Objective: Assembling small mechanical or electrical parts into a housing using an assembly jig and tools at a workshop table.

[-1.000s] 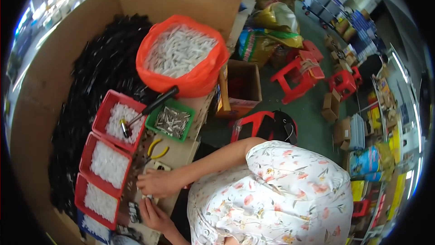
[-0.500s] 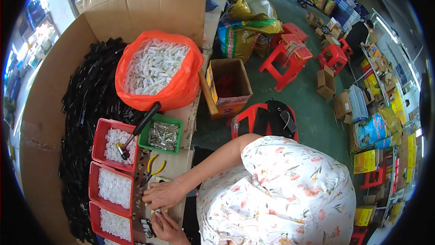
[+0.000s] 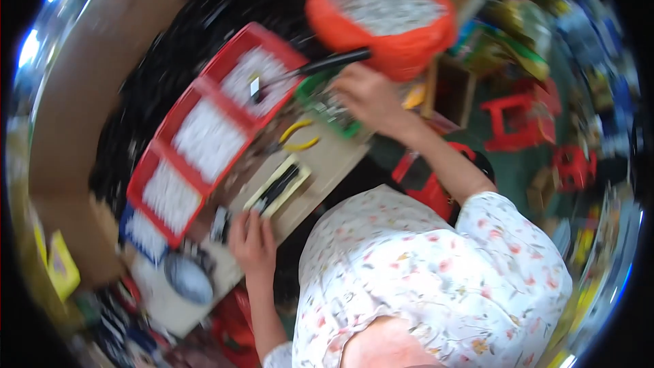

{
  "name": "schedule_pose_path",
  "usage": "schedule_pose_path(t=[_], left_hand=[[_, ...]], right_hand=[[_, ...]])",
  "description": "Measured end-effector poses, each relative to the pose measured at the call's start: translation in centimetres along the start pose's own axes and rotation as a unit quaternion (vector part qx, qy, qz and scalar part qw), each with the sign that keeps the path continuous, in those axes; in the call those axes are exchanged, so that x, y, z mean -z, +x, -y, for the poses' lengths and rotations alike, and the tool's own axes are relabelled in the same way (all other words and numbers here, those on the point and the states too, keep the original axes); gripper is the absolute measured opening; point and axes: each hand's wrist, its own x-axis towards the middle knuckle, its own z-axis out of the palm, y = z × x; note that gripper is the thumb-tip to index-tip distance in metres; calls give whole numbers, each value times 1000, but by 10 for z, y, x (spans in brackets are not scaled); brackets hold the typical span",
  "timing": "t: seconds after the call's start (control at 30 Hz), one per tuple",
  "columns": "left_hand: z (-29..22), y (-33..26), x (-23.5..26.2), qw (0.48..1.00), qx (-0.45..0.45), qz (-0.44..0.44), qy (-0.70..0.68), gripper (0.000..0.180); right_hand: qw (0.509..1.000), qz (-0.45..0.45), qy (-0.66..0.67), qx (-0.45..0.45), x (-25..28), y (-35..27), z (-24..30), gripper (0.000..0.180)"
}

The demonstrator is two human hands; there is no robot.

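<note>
My left hand (image 3: pixel 253 242) is at the near end of a small cream-coloured block (image 3: pixel 298 179), its fingers drawn together on the end of a black strip (image 3: pixel 281 187) lying in that block. A shiny bit shows by the fingertips. My right hand (image 3: pixel 371 99) reaches over a green tray (image 3: pixel 351 130) of small metal pieces, fingers bent down into it; blur hides whether they grip any. Yellow-handled pliers (image 3: pixel 300 138) lie between the block and the tray. A tool with a black handle (image 3: pixel 334 61) rests across the upper red bin.
Joined red bins (image 3: pixel 158 142) hold small white pieces, with a blue bin (image 3: pixel 129 221) below. Black strips (image 3: pixel 153 68) are heaped behind them, against a cardboard wall (image 3: pixel 61 164). An orange bag (image 3: pixel 409 55) holds white pieces. A round metal bowl (image 3: pixel 189 278) stands lower left.
The view has turned and come closer. My right hand has left the block and gone over to the green tray. My left hand stays at the block, where the black strip now shows.
</note>
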Motion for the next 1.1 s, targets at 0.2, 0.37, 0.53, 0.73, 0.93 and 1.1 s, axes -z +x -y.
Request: schedule_pose_path(t=[0.2,0.37,0.53,0.73,0.93,1.1], left_hand=[[-13,5,19,998,38,-41,20,22],[4,24,38,994,36,-98,27,21],[19,49,48,991,34,-122,37,18],[44,87,46,992,17,-116,55,12],[65,106,64,985,10,-114,129,9],[90,78,78,978,104,-68,168,16]], right_hand=[[997,57,43,17,-4,17,12,11],[969,198,-145,-6,-14,9,8,11],[966,222,-129,-25,-19,9,2,11],[979,188,-72,-24,-16,12,0,8],[989,140,-42,-32,-7,10,2,10],[992,102,25,-62,0,10,9,9]])
